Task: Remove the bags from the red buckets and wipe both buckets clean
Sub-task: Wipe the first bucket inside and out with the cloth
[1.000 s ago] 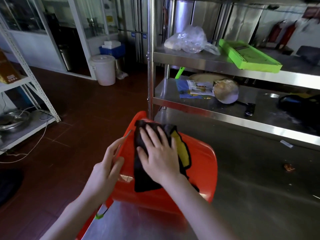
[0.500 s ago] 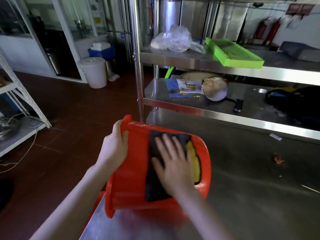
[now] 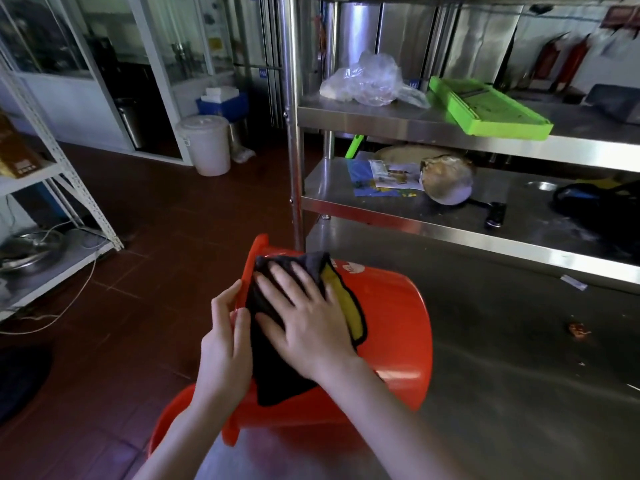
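Left hand [image 3: 225, 344] holds the rim of the red bucket [image 3: 391, 323], which lies on its side on the steel table [image 3: 519, 393]. A second red bucket [image 3: 173, 420] peeks out below its rim. I think the top bucket could roll or slide off the table: it is round, and a hard wipe may shove it if the hold slips. The left thumb and fingers pinch the rim between them. On the bucket's side wall, the right hand [image 3: 304, 323] lies flat, fingers spread apart, pressing a dark cloth [image 3: 273, 379] down.

Open tabletop [image 3: 519, 410] right of bucket [image 3: 398, 323]; shelf post [image 3: 294, 150] seemingly close behind.
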The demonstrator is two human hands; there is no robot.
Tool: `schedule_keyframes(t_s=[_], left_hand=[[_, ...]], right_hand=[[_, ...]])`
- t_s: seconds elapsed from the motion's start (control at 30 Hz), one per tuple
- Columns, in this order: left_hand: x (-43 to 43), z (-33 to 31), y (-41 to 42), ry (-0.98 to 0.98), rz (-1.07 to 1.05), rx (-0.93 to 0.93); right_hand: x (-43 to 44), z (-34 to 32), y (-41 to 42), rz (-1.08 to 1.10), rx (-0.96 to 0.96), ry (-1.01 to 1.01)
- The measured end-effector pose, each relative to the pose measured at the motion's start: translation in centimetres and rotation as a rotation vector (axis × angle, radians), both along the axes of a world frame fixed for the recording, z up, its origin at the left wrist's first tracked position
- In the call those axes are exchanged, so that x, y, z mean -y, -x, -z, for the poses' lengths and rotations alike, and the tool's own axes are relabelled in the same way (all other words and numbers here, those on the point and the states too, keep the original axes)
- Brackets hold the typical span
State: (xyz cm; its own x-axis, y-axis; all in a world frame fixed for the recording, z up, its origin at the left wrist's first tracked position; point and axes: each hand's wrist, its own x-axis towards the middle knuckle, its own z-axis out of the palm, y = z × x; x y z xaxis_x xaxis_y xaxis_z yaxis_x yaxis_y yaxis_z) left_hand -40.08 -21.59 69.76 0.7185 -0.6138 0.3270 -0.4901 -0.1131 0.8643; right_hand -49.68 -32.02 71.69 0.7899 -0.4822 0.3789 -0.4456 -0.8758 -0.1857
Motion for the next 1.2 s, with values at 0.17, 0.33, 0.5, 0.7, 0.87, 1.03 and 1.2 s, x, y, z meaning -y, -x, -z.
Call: schedule_keyframes(t_s=[0.17, 0.33, 0.5, 0.7, 0.87, 1.03, 1.2], left_hand=[[-2.4, 1.2, 1.6, 0.049, 0.016, 0.057], [-3.2, 1.8, 1.3, -0.029, -0.007, 0.034], [0.2, -3.1, -0.7, -0.172, -0.003, 0.106], [4.8, -5.9, -3.9, -0.329, -0.074, 0.104], [1.7, -3.7, -1.1, -0.125, -0.065, 0.038], [0.3, -1.7, 0.3, -0.047, -0.089, 0.019], [0.7, -1.6, -0.9, -0.059, -0.080, 0.039]], right_hand=[[8.0, 0.3, 7.2, 0.434, -0.153, -0.238], [9.4, -0.2, 6.8, 0.465, -0.178, -0.390], [0.3, 0.7, 3.0, 0.125, -0.026, 0.026], [-2.1, 3.7, 4.4, 0.001, 0.039, 0.074], [3.6, 2.6, 6.8, 0.453, -0.023, -0.035], [6.6, 1.0, 5.0, 0.573, -0.077, -0.339], [-2.6, 0.4, -1.8, 0.093, 0.013, -0.040]])
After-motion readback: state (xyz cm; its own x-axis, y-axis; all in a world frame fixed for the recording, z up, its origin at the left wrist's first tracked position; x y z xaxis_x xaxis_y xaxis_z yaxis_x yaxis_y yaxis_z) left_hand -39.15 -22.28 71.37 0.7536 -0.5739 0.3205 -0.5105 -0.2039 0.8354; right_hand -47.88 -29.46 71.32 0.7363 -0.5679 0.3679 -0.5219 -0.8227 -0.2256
